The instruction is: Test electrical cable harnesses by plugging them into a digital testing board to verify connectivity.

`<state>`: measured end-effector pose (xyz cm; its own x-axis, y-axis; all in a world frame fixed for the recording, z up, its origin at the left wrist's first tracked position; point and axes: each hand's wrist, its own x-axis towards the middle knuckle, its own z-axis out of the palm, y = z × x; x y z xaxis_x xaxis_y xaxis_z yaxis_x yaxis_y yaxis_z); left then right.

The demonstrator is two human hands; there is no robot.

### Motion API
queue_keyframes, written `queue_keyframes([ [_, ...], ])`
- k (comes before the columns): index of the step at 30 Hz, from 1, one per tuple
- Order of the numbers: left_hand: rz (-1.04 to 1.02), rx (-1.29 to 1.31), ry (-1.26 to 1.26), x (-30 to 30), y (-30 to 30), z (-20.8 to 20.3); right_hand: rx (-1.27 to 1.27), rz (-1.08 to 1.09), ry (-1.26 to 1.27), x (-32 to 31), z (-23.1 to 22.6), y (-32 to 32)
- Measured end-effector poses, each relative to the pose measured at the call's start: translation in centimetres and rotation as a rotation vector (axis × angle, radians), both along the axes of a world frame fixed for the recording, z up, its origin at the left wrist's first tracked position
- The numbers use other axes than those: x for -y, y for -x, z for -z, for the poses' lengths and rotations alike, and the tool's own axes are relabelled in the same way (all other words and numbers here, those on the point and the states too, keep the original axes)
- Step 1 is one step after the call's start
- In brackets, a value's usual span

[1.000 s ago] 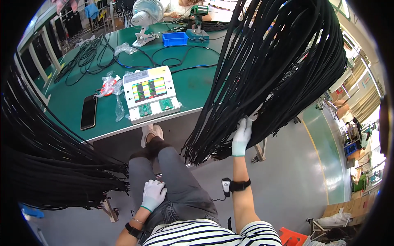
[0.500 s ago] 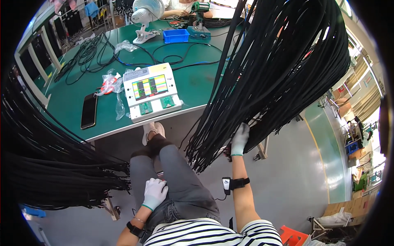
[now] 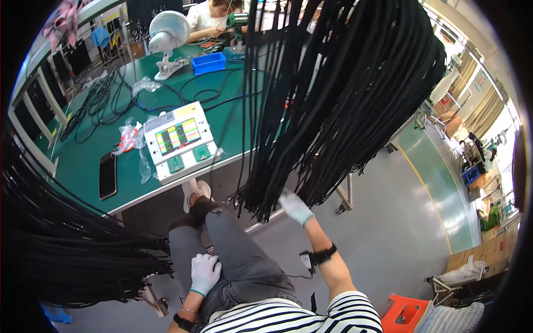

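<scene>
A thick bundle of long black cables (image 3: 355,94) hangs in front of me to the right, its loose ends reaching down to knee height. My right hand (image 3: 294,206), in a white glove, is at the lower ends of this bundle. Motion smears its fingers, so whether they hold a cable cannot be told. Gloved too, my left hand (image 3: 205,273) lies on my thigh with its fingers loosely bent and nothing in it. On the green table (image 3: 227,119) stands a white tester (image 3: 180,141) with a lit colour screen and two small green circuit boards at its front.
A second bundle of black cables (image 3: 72,244) hangs at my left. The table also carries a black phone (image 3: 108,175), a plastic bag with red-handled pliers (image 3: 130,137), coiled cables (image 3: 100,100), a blue bin (image 3: 209,64) and a white fan (image 3: 166,39). A person sits across the table.
My right hand has moved left along the bundle's lower ends, and the hanging cables have swung and spread apart. My left hand has stayed on my thigh. The view has shifted slightly.
</scene>
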<state>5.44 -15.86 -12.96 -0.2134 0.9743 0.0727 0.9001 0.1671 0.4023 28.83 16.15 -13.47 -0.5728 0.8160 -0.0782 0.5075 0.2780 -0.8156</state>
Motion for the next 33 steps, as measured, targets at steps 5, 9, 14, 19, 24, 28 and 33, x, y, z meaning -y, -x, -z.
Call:
queue_keyframes([
  [5, 0.043, 0.027, -0.031, -0.1, -0.3, -1.1, -0.083, -0.209, 0.011, 6.3, -19.6, -4.3],
  [9, 0.056, 0.162, -0.062, -0.5, 0.1, -1.8, -0.516, 0.364, -0.44, 1.5, -24.9, -10.1],
  [14, 0.045, 0.273, -0.142, -1.1, 0.7, -5.6, -0.94, 0.478, -0.341, -4.5, -24.9, -7.5],
  [19, 0.068, 0.193, -0.214, -1.1, 1.0, -8.5, -0.851, 0.156, -0.16, -3.0, -18.1, -3.5],
  [24, 0.068, 0.184, -0.214, -0.9, 1.4, -9.3, -0.841, 0.455, -0.663, -1.4, -30.2, -8.7],
  [28, 0.127, 0.221, -0.2, -0.9, 0.9, -9.1, -0.823, 0.562, -0.903, -4.6, -30.6, -9.3],
  [33, 0.092, 0.228, -0.133, -1.2, 1.4, -9.5, -0.276, 0.441, -1.171, 0.7, -37.5, -9.5],
])
